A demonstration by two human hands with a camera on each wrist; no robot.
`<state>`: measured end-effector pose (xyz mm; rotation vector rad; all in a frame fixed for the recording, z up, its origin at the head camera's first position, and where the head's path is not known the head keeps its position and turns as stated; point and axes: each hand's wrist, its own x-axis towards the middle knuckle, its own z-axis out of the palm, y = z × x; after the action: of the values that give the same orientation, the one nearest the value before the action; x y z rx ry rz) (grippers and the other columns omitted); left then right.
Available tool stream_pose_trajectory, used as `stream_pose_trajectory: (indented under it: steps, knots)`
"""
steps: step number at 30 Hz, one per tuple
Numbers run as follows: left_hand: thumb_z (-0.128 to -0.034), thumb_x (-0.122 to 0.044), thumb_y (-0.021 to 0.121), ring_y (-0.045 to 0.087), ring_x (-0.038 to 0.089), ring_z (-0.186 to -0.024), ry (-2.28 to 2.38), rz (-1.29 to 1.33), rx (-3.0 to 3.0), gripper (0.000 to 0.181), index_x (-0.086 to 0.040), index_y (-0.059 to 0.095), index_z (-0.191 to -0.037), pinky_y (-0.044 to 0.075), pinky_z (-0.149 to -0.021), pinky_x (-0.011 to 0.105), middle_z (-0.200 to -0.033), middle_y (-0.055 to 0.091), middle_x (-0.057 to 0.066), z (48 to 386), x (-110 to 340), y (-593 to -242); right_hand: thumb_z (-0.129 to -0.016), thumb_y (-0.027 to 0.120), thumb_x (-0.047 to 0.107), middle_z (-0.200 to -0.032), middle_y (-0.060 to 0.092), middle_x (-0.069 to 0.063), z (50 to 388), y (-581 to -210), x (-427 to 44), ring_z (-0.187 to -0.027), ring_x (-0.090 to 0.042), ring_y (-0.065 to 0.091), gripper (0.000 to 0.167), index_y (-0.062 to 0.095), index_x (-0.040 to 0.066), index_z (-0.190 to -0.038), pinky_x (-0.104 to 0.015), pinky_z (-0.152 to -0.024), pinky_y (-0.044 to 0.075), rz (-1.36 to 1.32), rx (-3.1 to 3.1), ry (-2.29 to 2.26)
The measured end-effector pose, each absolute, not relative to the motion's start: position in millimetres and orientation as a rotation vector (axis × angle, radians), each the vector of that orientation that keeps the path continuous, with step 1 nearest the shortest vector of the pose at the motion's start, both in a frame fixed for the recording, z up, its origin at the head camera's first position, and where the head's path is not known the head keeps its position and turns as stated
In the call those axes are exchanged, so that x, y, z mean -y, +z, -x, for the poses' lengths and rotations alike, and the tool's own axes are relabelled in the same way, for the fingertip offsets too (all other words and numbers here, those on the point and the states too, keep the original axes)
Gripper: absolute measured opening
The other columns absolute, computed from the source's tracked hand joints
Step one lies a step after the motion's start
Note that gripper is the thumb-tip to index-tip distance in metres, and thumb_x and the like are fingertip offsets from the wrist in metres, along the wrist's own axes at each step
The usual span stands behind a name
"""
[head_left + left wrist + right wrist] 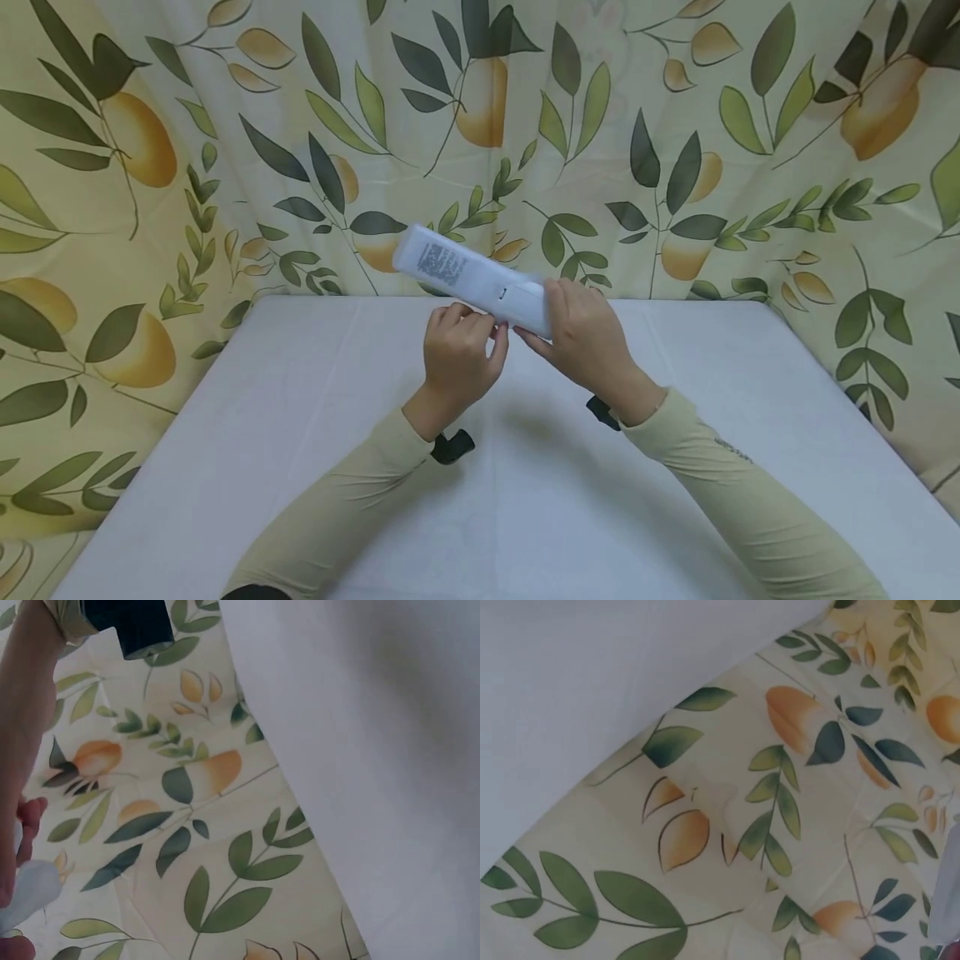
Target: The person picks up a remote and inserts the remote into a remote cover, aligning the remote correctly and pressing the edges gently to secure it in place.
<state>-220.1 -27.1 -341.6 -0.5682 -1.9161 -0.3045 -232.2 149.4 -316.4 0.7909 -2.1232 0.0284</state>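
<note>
A white remote control (pixel 472 279), its back facing up, is held tilted above the table. A printed code shows at its far left end and a cover with a small latch towards the right. My right hand (pixel 588 333) grips the right end, thumb below and fingers along the upper side. My left hand (pixel 459 354) pinches at the lower edge near the middle, fingers curled; its fingertips are partly hidden. In the left wrist view, part of the remote control (pixel 36 889) shows between fingers at the left edge. The right wrist view catches only a pale sliver at its right edge.
A white-covered table (pixel 300 467) lies below both hands. Behind it hangs a curtain (pixel 480 192) printed with leaves and orange fruit. Dark wrist cameras, such as the left one (pixel 453 447), sit under the sleeve cuffs.
</note>
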Motion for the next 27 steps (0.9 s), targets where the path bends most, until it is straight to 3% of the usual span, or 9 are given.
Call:
stream_pose_trajectory:
  steps: [7, 15, 27]
  knots:
    - [-0.0785, -0.015, 0.070, 0.058, 0.018, -0.069, -0.206, 0.623, 1.845, 0.009, -0.007, 0.070, -0.075, 0.045, -0.066, 0.029, -0.068, 0.069, 0.003, 226, 26, -343, -0.078, 0.069, 0.041, -0.080, 0.062, -0.020, 228, -323, -147, -0.066, -0.030, 0.059, 0.058, 0.050, -0.006, -0.107, -0.037, -0.053, 0.046, -0.656, 2.144, 0.050]
    - [-0.0806, -0.009, 0.067, 0.054, 0.017, -0.069, -0.163, 0.889, 1.774, 0.008, -0.006, 0.065, -0.073, 0.043, -0.062, 0.024, -0.068, 0.065, 0.002, 235, 30, -334, -0.083, 0.058, 0.046, -0.074, 0.062, -0.018, 226, -323, -147, -0.060, -0.028, 0.058, 0.054, 0.051, -0.005, -0.099, -0.037, -0.050, 0.043, -0.539, 2.203, 0.048]
    - [-0.0838, -0.011, 0.068, 0.056, 0.015, -0.073, -0.110, 0.943, 1.849, 0.005, -0.008, 0.067, -0.081, 0.045, -0.066, 0.023, -0.074, 0.068, 0.001, 237, 33, -335, -0.081, 0.063, 0.048, -0.074, 0.063, -0.019, 230, -319, -151, -0.061, -0.029, 0.059, 0.057, 0.053, -0.005, -0.099, -0.038, -0.052, 0.043, -0.573, 2.194, 0.015]
